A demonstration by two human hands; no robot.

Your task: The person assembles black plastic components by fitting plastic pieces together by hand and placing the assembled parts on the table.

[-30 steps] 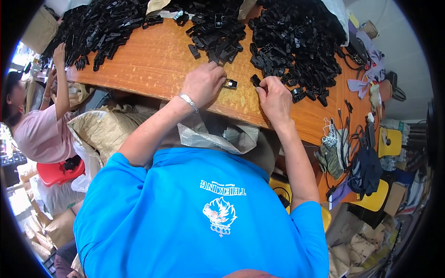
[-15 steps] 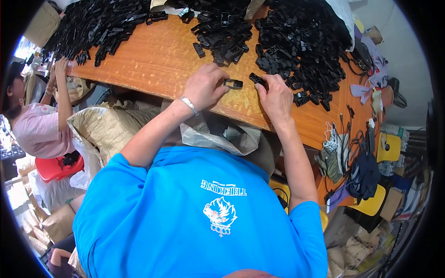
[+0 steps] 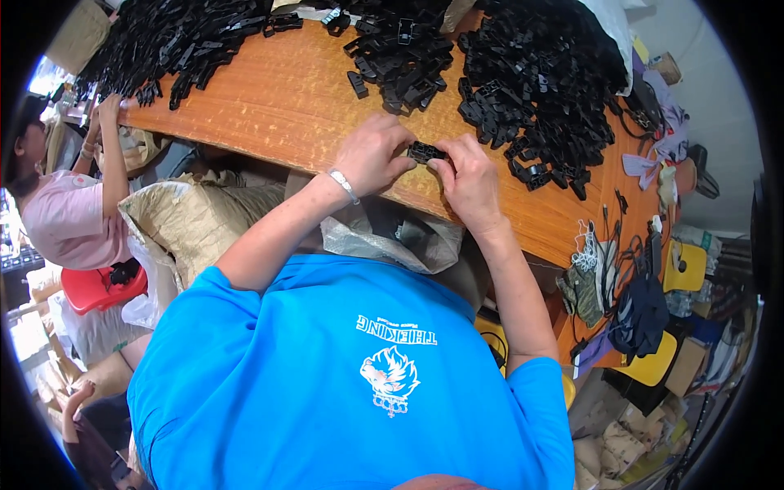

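Near the table's front edge, my left hand point(image 3: 372, 157) and my right hand point(image 3: 471, 178) are brought close together. Pinched between their fingertips are small black plastic pieces point(image 3: 425, 153), pressed against each other. How far they fit into one another I cannot make out. Beyond my hands lies a heap of black plastic clip-like parts point(image 3: 400, 69). A larger heap of black blocky parts point(image 3: 539, 90) spreads to the right of it, a short way from my right hand.
Another long heap of black parts point(image 3: 188, 41) covers the far left of the wooden table point(image 3: 278, 94). Cables and a dark cloth bag point(image 3: 641, 310) lie at the right. A brown sack point(image 3: 204, 220) stands on my left. A person in pink point(image 3: 73, 216) sits at the table's left.
My right hand has moved left, bringing its black piece against the one in my left hand. The two pieces were apart before. A third person's arm shows more at the lower left.
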